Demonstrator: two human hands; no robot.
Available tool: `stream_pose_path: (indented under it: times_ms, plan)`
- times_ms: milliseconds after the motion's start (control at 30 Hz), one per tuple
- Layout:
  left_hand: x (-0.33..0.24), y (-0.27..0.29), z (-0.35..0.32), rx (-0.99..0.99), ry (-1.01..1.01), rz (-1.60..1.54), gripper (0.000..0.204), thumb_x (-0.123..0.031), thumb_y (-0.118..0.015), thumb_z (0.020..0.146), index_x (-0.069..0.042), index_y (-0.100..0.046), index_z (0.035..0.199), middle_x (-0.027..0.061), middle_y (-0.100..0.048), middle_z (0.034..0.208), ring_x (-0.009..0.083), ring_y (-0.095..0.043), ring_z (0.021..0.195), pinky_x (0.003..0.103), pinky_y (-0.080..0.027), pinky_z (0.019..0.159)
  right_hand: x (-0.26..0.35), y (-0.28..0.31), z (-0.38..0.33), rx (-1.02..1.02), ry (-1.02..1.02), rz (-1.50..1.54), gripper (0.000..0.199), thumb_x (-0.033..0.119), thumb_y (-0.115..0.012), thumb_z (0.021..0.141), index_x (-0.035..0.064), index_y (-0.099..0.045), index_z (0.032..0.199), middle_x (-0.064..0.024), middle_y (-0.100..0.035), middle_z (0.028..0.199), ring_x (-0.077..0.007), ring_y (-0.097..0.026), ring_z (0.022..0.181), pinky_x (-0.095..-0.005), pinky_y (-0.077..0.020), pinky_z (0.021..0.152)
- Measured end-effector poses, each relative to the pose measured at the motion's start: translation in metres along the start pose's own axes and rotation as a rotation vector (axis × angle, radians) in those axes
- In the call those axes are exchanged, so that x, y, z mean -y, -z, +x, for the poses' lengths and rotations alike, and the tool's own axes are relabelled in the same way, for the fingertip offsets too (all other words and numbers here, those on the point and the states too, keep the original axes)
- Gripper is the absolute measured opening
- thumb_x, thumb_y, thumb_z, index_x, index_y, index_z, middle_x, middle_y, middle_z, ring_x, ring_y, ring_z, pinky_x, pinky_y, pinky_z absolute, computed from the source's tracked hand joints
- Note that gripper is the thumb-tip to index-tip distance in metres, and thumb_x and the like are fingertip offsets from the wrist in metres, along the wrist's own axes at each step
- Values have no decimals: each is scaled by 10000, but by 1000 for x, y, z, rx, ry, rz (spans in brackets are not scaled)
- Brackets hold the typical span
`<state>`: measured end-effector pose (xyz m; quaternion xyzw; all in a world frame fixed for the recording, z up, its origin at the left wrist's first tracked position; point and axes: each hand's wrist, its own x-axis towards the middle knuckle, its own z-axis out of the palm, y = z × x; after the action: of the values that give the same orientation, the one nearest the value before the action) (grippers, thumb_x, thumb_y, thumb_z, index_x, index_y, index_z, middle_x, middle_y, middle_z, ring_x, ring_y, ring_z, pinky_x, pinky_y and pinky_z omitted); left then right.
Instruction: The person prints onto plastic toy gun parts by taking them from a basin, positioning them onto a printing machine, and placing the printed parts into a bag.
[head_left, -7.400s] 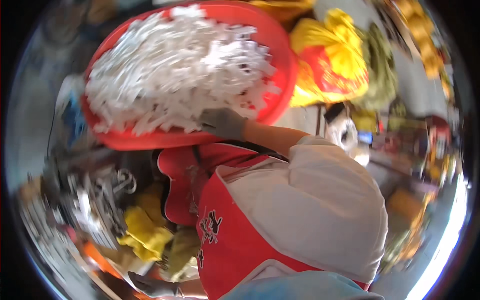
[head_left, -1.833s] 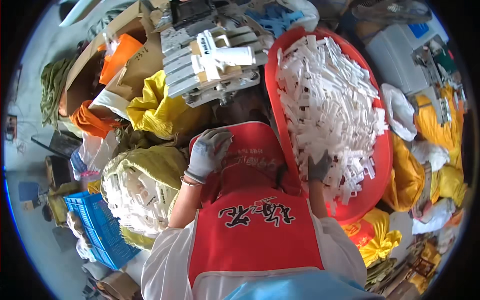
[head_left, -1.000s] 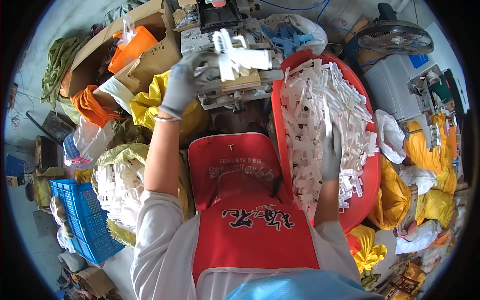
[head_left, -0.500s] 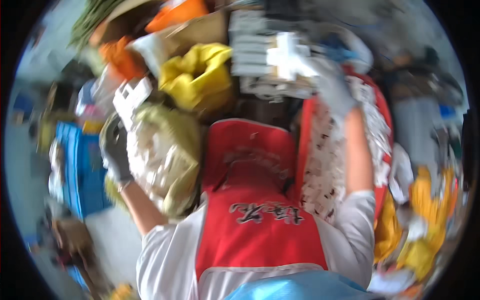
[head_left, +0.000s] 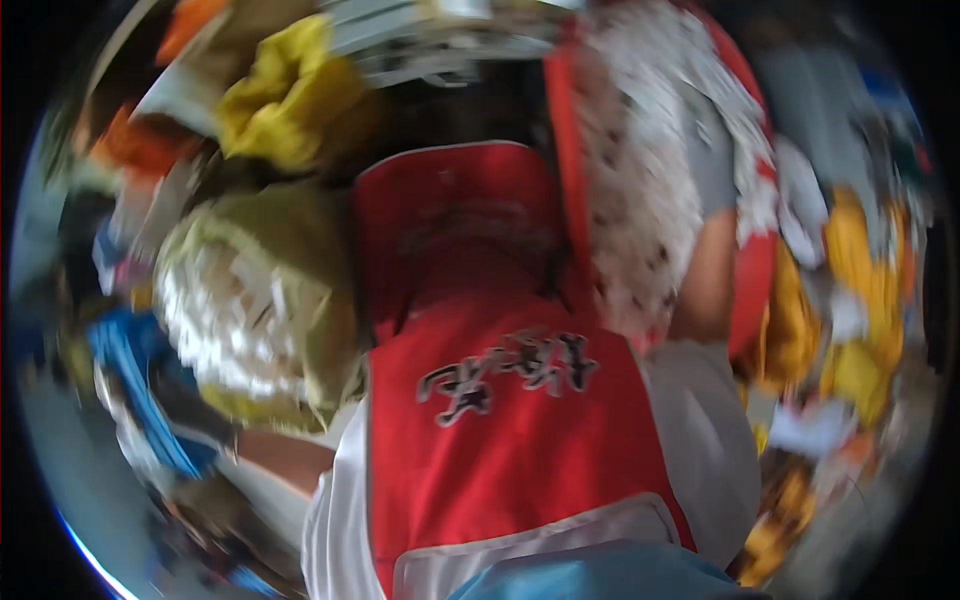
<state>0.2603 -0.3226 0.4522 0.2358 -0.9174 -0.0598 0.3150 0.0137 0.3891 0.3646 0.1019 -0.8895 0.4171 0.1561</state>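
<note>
My right hand [head_left: 712,150], in a grey glove, is down among many small white pieces [head_left: 640,130] heaped in a long red tub [head_left: 568,150]. Motion smears its fingers, and I cannot see whether they hold a piece. Far to the left, my left hand [head_left: 197,418], also gloved, is low between a pale green sack [head_left: 325,270] and a blue crate [head_left: 140,375]. Blur and shadow hide its fingers. Shiny white contents [head_left: 235,310] fill the mouth of that sack.
A yellow sack [head_left: 290,95] stands beyond the green one, with orange bags [head_left: 140,145] to its left. Grey stacked blocks [head_left: 385,35] sit at the far middle. Yellow bags [head_left: 860,260] lie right of the tub. My red apron [head_left: 480,400] spans the near middle.
My right hand has come back from the grey blocks and a white piece into the red tub's heap. My left hand has dropped nearer, away from the green sack's side. The whole view has shifted.
</note>
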Motion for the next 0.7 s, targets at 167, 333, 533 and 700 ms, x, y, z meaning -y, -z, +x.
stream_pose_path:
  times_ms: [167, 333, 533, 700]
  plan:
    - [-79, -48, 33, 25, -201, -113, 272, -101, -520, 953, 7, -625, 1180, 85, -648, 1172, 179, -629, 1013, 276, -502, 883, -8, 26, -78, 16, -284, -164, 322, 155, -587, 913, 83, -585, 1227, -129, -641, 1130, -236, -623, 1016, -308, -465, 908]
    - [-160, -81, 49, 22, -420, -242, 229, -106, -535, 967, 15, -675, 1102, 93, -687, 1107, 175, -664, 964, 274, -537, 824, -71, 7, -161, 325, -648, -453, 360, 283, -531, 929, 109, -584, 1240, -165, -615, 1182, -316, -599, 1073, -380, -466, 935]
    - [-198, -83, 38, 102, -403, -304, 229, -76, -543, 957, 45, -657, 1115, 111, -690, 1095, 194, -662, 960, 294, -521, 846, -93, -61, -162, 447, -867, -352, 483, 392, -491, 892, 178, -504, 1325, -185, -574, 1259, -349, -561, 1141, -425, -444, 974]
    - [-203, -79, 30, 131, -418, -281, 238, -122, -522, 970, 11, -675, 1093, 110, -687, 1099, 217, -653, 993, 315, -501, 872, -109, -115, -127, 346, -1125, -544, 590, 530, -416, 900, 163, -453, 1361, -194, -605, 1214, -361, -580, 1123, -460, -422, 981]
